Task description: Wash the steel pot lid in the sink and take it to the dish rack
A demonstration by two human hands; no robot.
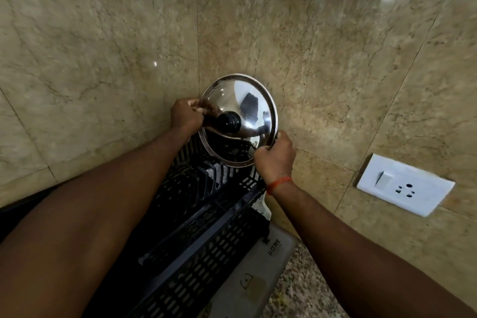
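the steel lid is held in the air over the far end of the black dish rack, close to the tiled wall, tilted with its knob towards the person. the left grip pinches the rim's left edge; the right grip curls round the lower right edge. holding opposite edges probably steadies a wet, slippery lid while lining it up with the slots. only setting it down remains.
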